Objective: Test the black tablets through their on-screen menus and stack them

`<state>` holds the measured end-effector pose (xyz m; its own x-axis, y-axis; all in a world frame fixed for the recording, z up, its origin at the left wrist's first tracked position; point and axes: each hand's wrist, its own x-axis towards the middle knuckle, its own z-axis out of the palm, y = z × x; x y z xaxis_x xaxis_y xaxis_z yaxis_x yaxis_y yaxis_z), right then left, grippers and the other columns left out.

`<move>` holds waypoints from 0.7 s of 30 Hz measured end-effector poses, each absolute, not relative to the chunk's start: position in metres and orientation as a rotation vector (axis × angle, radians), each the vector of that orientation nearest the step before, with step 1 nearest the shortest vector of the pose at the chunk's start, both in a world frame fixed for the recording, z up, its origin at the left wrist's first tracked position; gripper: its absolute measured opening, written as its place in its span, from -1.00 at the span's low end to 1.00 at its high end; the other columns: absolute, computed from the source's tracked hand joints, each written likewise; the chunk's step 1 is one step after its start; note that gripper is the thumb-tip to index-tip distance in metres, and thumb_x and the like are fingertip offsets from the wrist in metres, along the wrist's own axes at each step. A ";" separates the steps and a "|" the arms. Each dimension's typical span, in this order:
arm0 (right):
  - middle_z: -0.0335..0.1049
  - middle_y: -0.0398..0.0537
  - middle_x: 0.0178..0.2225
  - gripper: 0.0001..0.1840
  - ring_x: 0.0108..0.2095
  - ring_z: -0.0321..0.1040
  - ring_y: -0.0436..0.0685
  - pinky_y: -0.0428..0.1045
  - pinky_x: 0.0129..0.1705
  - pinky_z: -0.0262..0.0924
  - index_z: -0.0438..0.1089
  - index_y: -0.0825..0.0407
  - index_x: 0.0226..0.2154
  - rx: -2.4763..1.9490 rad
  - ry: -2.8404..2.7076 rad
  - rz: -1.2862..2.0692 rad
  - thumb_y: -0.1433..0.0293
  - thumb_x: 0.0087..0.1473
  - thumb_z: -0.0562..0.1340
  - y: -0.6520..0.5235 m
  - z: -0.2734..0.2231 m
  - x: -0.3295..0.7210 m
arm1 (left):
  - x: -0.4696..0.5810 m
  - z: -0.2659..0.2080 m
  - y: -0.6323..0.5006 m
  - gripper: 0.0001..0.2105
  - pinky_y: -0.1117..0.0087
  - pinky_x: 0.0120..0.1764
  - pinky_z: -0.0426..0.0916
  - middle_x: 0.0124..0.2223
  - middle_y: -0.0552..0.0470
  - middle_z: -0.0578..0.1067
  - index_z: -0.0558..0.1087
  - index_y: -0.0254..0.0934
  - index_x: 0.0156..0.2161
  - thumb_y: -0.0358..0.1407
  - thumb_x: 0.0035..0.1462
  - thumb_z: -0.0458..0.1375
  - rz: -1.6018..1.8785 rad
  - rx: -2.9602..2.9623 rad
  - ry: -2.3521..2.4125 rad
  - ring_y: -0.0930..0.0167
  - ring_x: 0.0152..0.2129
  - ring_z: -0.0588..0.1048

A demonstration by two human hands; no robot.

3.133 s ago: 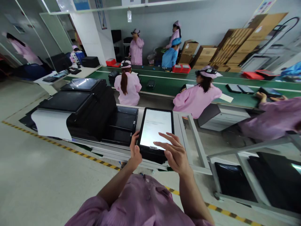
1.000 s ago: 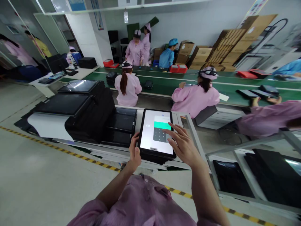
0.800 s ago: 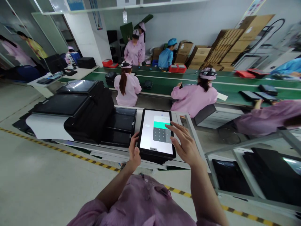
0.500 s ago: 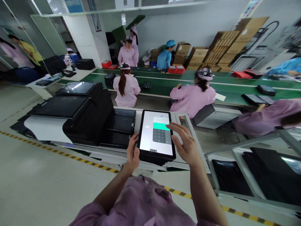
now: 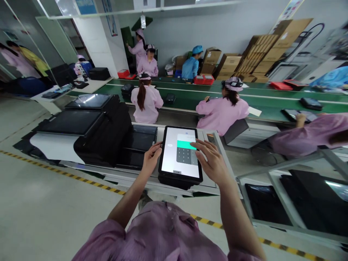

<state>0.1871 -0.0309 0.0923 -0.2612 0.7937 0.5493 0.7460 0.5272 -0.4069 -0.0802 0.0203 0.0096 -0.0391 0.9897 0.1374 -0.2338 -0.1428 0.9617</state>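
Observation:
A tablet [image 5: 168,159] lies face up on a stack of dark tablets [image 5: 176,182]. Its lit screen shows a keypad with a green band. At the tablet's left edge is my left hand [image 5: 151,157], fingers drawn together and thumb against the rim; the fingertips are partly hidden. My right hand [image 5: 213,161] hovers at the right side of the screen, fingers spread, the index fingertip by the green band. Whether that fingertip touches the glass I cannot tell.
Left of the tablet are black trays [image 5: 140,139] and tall stacks of dark tablets [image 5: 70,121]. A metal-framed rack [image 5: 268,174] stands at right. Beyond, co-workers [image 5: 223,108] sit along a green conveyor belt [image 5: 185,96]. Cardboard boxes [image 5: 255,54] are piled by the wall.
My left hand has slid up along the tablet's left edge, its fingers drawing closer together. My right hand has shifted slightly left over the screen. A co-worker at the back has moved left.

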 end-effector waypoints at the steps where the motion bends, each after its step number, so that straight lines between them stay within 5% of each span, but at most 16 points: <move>1: 0.57 -0.02 0.20 -0.61 0.32 0.43 0.33 0.42 0.39 0.28 0.39 -0.16 0.29 -1.250 -2.002 0.072 0.25 0.52 0.11 -0.031 0.093 0.187 | -0.080 0.011 0.024 -0.66 0.00 0.35 0.32 0.14 -0.19 0.67 0.75 -0.21 -0.18 0.02 0.13 0.42 1.419 1.104 0.989 0.07 0.21 0.56; 12: 0.62 -0.03 0.14 -0.64 0.25 0.49 0.30 0.39 0.37 0.31 0.45 -0.14 0.22 -1.243 -1.838 0.064 0.24 0.52 0.09 -0.033 0.091 0.178 | -0.070 0.022 0.044 -0.53 0.05 0.20 0.48 0.14 -0.09 0.69 0.68 -0.20 0.12 -0.08 0.13 0.38 1.262 0.843 1.006 0.08 0.10 0.63; 21: 0.65 -0.01 0.08 -0.64 0.27 0.48 0.33 0.40 0.34 0.31 0.48 -0.13 0.16 -1.246 -1.867 0.077 0.20 0.54 0.06 -0.027 0.091 0.176 | -0.072 0.024 0.049 -0.53 0.02 0.32 0.38 0.26 -0.09 0.62 0.67 -0.20 0.13 -0.12 0.12 0.38 1.261 0.968 0.997 0.06 0.27 0.51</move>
<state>0.1761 -0.0272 0.0907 -0.1247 0.7764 0.6177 0.7228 0.4976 -0.4795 -0.0716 0.0487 0.0239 0.0449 0.9975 -0.0552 -0.2841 0.0657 0.9565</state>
